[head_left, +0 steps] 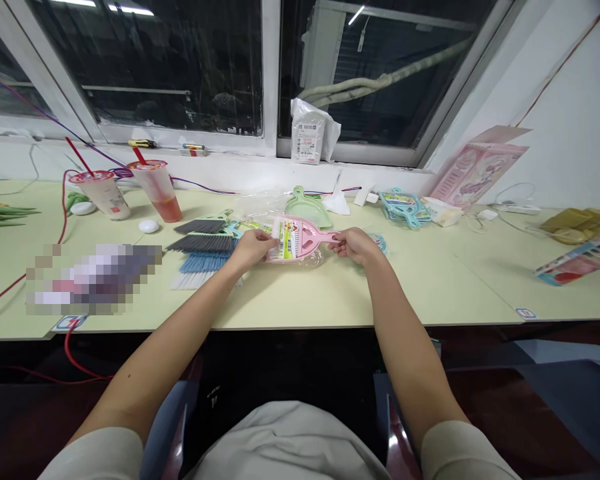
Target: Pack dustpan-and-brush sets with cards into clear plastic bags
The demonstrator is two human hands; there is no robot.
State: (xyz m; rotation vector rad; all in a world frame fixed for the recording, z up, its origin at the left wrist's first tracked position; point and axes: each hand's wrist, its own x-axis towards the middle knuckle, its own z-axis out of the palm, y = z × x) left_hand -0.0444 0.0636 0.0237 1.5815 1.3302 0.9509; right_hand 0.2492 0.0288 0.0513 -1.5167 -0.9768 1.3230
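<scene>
In the head view, held out in front of the body: a pink plastic dustpan with a slim handle at its right end [310, 239], over the middle of a long, flat, pale yellow-green table [290, 310]. Pinches its left side with the bare left hand [253, 248], thumb over a printed white, yellow and green label [289, 240]. Grasps the end of the handle with the fingers of the bare right hand [353, 244]. Impossible to tell whether touching the tabletop or just above it. Close underneath, crumpled clear plastic wrapping [313, 259].

Just beside the left hand, overlapping in a row, small hand brushes with dark grey, blue and white bristles [205, 260]. Beyond the pink dustpan, near the window wall, a pale green plastic dustpan [310, 208]. Farther back to the right, a group of turquoise plastic dustpans with printed labels [405, 210], near a tall pink printed cardboard box [480, 167]. At the back left, two tapered plastic cups with red straws, one whitish [105, 197], one with reddish liquid [169, 208].
</scene>
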